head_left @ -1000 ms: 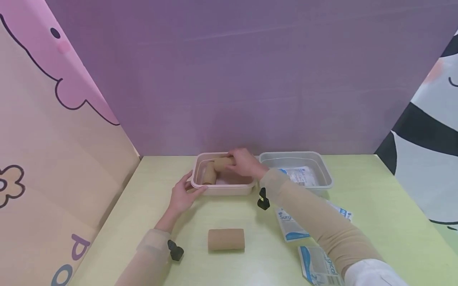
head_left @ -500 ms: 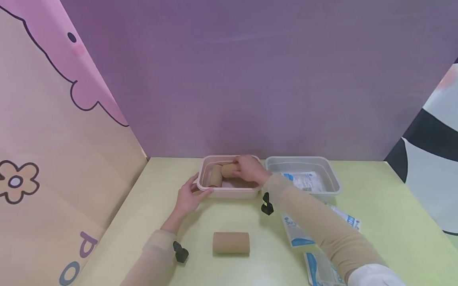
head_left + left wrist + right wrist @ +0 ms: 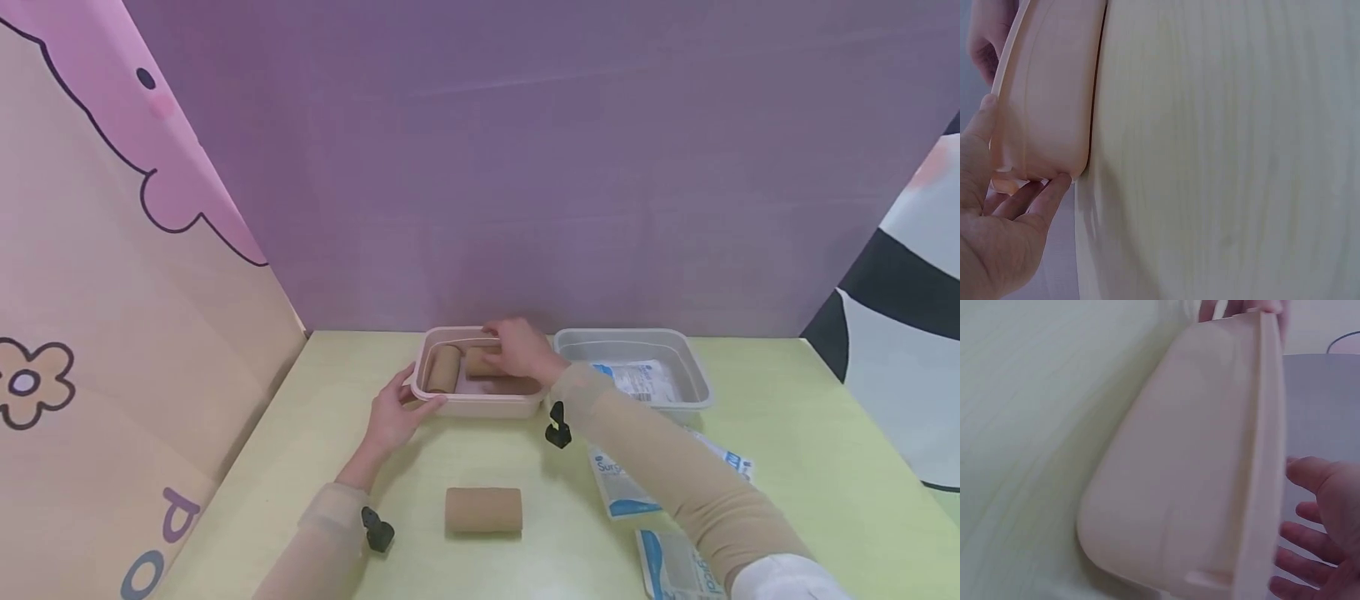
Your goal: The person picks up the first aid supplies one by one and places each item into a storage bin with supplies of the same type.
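Observation:
A pale pink plastic bin (image 3: 480,407) sits at the back of the table. My left hand (image 3: 392,418) holds its front left corner, thumb on the rim and fingers against the side. Inside, a brown cardboard-like roll (image 3: 444,369) lies lengthwise at the left, and a second brown roll (image 3: 480,362) lies crosswise beside it. My right hand (image 3: 521,348) is over the bin's right part, partly covering the second roll. In the right wrist view, the fingers (image 3: 1313,540) of that hand are spread and loosely bent behind the rim. A third brown roll (image 3: 483,510) lies on the table in front.
To the right of the pink bin stands a grey-white bin (image 3: 693,375) with a white and blue packet (image 3: 645,381) inside. More packets printed "Surgical" (image 3: 622,492) lie on the table below my right forearm. A purple backdrop (image 3: 480,167) rises behind the bins.
The roll in my right hand has come down into the bin beside the left roll, and the fingers have loosened from it. My left hand stays on the bin. The camera view has shifted slightly.

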`<state>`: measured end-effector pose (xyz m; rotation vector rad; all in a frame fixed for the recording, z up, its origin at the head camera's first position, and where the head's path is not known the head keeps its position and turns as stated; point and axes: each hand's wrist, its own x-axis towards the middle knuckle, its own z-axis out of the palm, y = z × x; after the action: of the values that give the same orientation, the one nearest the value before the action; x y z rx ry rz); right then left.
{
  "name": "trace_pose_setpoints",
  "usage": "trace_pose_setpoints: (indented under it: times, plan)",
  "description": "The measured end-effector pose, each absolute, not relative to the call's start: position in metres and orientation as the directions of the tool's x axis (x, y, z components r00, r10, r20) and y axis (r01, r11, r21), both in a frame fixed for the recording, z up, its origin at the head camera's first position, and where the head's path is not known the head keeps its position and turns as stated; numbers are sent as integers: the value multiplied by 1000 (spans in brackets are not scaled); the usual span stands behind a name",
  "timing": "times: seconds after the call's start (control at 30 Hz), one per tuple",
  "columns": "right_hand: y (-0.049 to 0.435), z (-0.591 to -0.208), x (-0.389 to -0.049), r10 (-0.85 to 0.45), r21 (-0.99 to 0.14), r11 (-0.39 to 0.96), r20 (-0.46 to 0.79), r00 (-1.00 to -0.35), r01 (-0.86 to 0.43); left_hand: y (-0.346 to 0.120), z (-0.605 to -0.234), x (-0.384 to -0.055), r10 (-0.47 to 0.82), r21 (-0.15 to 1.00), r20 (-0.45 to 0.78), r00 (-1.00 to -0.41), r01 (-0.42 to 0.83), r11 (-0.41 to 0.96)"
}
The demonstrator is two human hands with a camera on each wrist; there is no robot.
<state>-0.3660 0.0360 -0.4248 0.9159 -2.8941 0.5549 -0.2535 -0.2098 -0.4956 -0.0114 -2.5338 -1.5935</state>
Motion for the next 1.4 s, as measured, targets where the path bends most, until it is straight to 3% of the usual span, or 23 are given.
trace_pose_setpoints:
  times: [0.43, 1.03, 1.23, 1.4]
  plan:
    - [52, -396, -356, -550, -433, 677, 238, -801, -594, -215, -499, -263, -90, 895, 131, -987, 79, 439]
    - [67, -358, -305, -613, -414, 579, 347, -709, -703, -216, -493, -266, -68, 899, 131, -989, 90, 429]
    - [66, -353, -287, -633, -383, 523, 424, -648, -762, -216, -493, -267, -59, 896, 133, -989, 94, 435]
    - [63, -353, -273, -659, -392, 494, 413, -629, -776, -216, -493, -266, -70, 900, 122, -990, 80, 428]
